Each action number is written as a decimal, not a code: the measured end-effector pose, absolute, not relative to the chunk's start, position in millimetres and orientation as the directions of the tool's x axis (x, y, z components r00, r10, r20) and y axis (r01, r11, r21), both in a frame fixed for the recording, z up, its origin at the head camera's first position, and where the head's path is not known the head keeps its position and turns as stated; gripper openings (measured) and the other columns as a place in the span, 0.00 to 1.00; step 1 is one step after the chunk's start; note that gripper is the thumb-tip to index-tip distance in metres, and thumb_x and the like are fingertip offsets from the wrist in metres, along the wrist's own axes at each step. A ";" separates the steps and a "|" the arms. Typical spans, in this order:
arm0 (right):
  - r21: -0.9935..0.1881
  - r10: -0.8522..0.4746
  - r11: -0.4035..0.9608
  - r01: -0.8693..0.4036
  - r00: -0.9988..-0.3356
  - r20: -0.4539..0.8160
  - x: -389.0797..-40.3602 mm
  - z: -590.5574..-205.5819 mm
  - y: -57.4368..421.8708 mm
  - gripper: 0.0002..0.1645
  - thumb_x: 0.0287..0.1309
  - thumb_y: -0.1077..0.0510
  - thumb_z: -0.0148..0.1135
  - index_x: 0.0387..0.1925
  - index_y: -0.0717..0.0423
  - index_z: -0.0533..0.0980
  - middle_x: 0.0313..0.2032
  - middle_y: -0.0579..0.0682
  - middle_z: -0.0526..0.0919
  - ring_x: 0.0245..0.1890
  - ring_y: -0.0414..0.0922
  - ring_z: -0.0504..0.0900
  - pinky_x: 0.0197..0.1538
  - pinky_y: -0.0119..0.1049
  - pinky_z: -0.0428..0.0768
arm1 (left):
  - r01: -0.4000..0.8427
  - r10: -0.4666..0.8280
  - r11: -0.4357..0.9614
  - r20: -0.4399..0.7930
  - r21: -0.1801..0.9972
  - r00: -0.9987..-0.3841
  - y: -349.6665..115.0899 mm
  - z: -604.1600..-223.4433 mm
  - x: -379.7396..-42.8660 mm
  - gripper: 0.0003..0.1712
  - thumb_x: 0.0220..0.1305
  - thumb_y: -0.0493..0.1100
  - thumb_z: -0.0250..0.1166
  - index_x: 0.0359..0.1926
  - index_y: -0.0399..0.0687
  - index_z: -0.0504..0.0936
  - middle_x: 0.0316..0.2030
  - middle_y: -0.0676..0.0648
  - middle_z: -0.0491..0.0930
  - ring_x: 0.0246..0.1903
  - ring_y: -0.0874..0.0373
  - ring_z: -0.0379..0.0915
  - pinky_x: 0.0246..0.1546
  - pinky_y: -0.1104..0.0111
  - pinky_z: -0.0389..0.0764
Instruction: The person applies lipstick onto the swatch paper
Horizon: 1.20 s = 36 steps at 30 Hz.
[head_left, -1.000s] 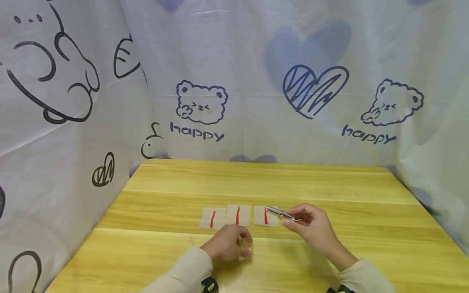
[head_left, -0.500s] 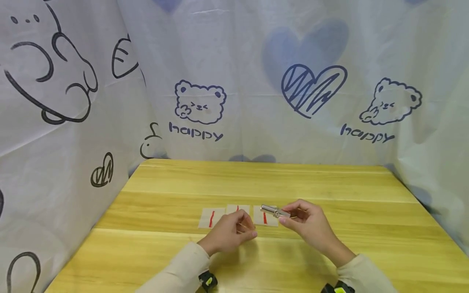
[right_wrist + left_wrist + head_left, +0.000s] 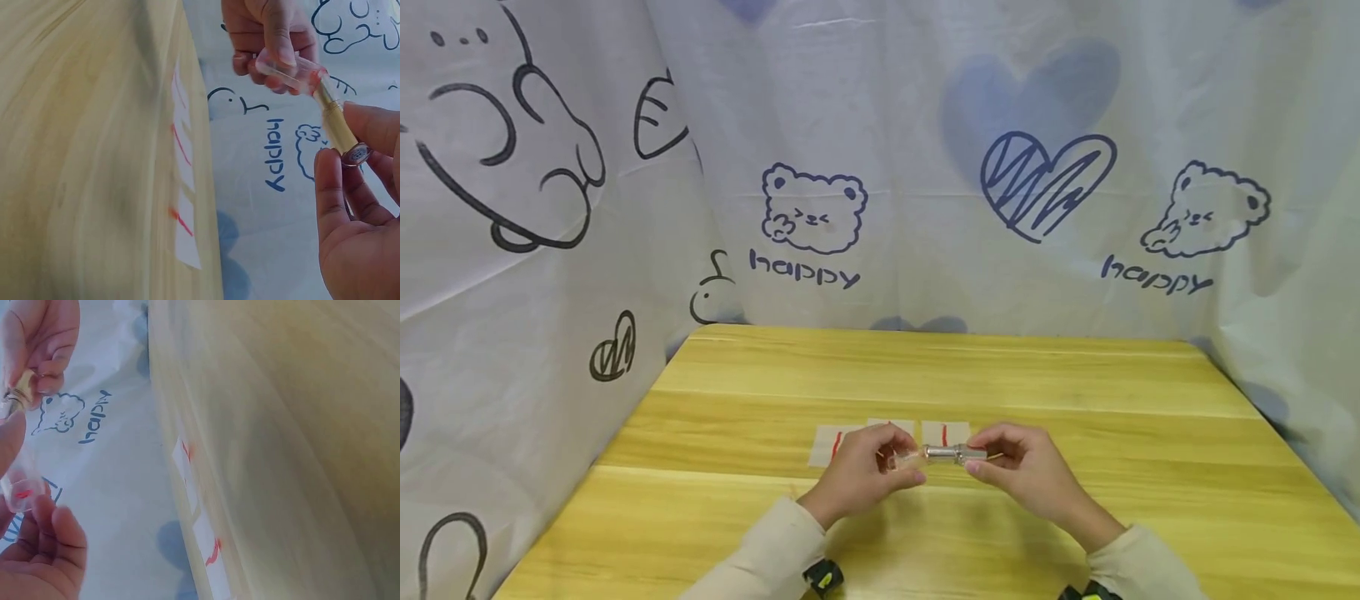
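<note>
A metallic lipstick tube (image 3: 953,454) is pinched at its base between the thumb and fingers of my right hand (image 3: 1033,468). My left hand (image 3: 856,473) grips a clear cap (image 3: 284,69) by its sides. In the right wrist view the cap's mouth sits at the lipstick's red tip (image 3: 317,76); how far it is pushed on I cannot tell. Both pieces are held above the table, nearly in line. Behind the hands lie paper pieces with red strokes: a left one (image 3: 826,442), a middle one (image 3: 891,424) mostly hidden, and a right one (image 3: 934,432).
The wood-grain table (image 3: 775,375) extends beyond the papers and to both sides. A whitish cloth (image 3: 917,250) with drawn bears and hearts hangs behind and along the sides. Dark bands (image 3: 823,577) sit at the wrists over pale sleeves.
My left hand has risen and brought the clear cap to the lipstick's tip. The lipstick has moved slightly nearer to me and turned more level in my right hand.
</note>
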State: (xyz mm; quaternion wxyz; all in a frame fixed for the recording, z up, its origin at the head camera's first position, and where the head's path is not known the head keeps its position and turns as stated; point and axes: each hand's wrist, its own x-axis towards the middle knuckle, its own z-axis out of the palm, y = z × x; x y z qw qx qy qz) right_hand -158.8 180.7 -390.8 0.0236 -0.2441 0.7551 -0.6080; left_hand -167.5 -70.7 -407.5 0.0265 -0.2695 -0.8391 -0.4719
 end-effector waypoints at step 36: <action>-0.865 -0.519 0.333 -0.376 -0.839 0.164 -165.3 -396.6 177.5 0.17 0.58 0.60 0.69 0.46 0.66 0.79 0.36 0.50 0.84 0.34 0.41 0.82 0.37 0.34 0.82 | 0.502 0.398 0.273 0.379 0.821 -0.836 -63.8 -400.8 -166.0 0.15 0.54 0.34 0.73 0.44 0.35 0.84 0.36 0.44 0.85 0.32 0.56 0.82 0.36 0.70 0.82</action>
